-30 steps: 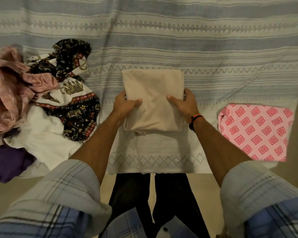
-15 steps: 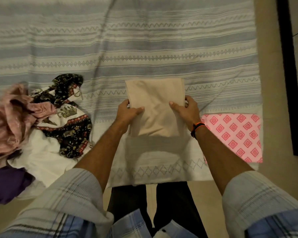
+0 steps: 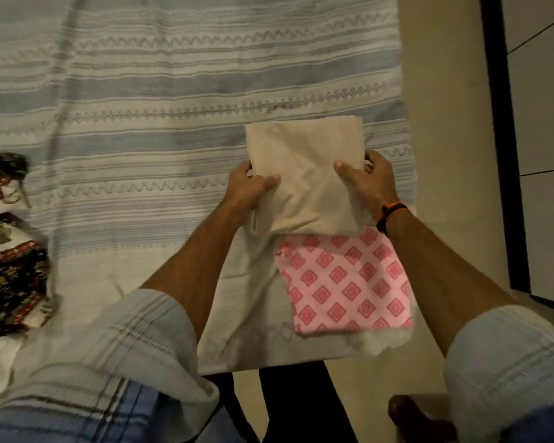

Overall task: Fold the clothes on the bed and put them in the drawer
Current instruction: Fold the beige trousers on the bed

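Note:
A folded beige cloth (image 3: pixel 304 161) is held up over the bed's right corner. My left hand (image 3: pixel 248 190) grips its left edge, thumb on top. My right hand (image 3: pixel 367 180) grips its right edge the same way. Its near edge overlaps the far end of a folded pink cloth with a red diamond pattern (image 3: pixel 346 282), which lies flat on the bed. The bed (image 3: pixel 173 91) is covered by a blue and white striped sheet.
A black patterned garment (image 3: pixel 10 251) lies crumpled at the left edge of the bed. Beige floor (image 3: pixel 445 123) runs along the bed's right side. A dark-framed white cabinet front (image 3: pixel 544 139) stands at the far right.
Both hands have carried the beige cloth to the right, from the middle of the bed to above the pink cloth. The view has swung right, and the clothes pile has slid mostly out of sight.

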Tool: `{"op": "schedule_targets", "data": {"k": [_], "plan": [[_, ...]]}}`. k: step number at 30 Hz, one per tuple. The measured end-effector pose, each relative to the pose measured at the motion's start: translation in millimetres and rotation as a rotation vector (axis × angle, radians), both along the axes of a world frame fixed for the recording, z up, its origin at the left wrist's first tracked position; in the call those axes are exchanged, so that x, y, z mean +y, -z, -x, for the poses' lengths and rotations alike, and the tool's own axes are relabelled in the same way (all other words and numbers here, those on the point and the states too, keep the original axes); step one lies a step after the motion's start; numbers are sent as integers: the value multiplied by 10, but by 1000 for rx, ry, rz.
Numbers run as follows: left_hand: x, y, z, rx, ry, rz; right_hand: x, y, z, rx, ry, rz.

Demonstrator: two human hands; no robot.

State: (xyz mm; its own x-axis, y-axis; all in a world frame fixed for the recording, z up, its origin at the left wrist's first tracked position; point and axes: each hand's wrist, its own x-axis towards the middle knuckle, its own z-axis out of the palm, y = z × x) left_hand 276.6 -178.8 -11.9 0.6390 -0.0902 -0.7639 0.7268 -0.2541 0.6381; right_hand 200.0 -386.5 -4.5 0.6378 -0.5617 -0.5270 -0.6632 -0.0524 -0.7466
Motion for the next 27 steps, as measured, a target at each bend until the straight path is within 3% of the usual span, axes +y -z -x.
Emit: {"op": "schedule_targets", "data": {"k": [8, 11, 15, 18, 20, 23, 27], "plan": [[-796, 200, -239, 26, -11, 40, -791, 218, -112, -104, 55, 8], [-852, 330, -277, -17, 3, -99, -891, 349, -158, -70, 40, 54], [-836, 431, -221, -188, 364, -557, -892, 514, -141, 125, -94, 349], [-870, 393, -101, -600, 550, -678, -777, 513, -101, 70, -332, 799], [-904, 399, -20, -835, 789, -672, -712, 553, -69, 6, -563, 910], [-901, 554, 42, -761, 1042, -673, -681, 680, -9, 21, -752, 866], [-869, 611, 35, -659, 1064, -651, -664, 687, -11, 89, -795, 808]]}}
